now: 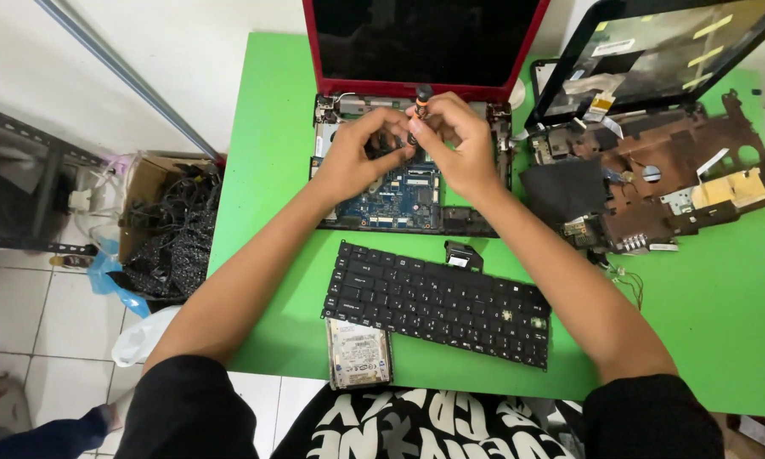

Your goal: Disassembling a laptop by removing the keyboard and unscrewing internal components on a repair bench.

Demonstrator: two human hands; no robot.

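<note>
A small screwdriver (420,109) is pinched upright between the fingertips of the right hand (460,144) and steadied by the left hand (361,153), directly over the opened red laptop (403,183), whose board is exposed. A detached keyboard (437,304) and a hard drive (358,354) are laid aside nearer the person than the laptop.

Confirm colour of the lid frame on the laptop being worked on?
Red. The laptop's lid frame borders a dark screen; only the head view shows it.

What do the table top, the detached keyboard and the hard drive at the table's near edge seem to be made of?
Table top: probably painted or laminated board, an even matt green.
Detached keyboard: black plastic, by its moulded matt keys.
Hard drive: apparently metal, a silvery casing with a pale label.
</note>
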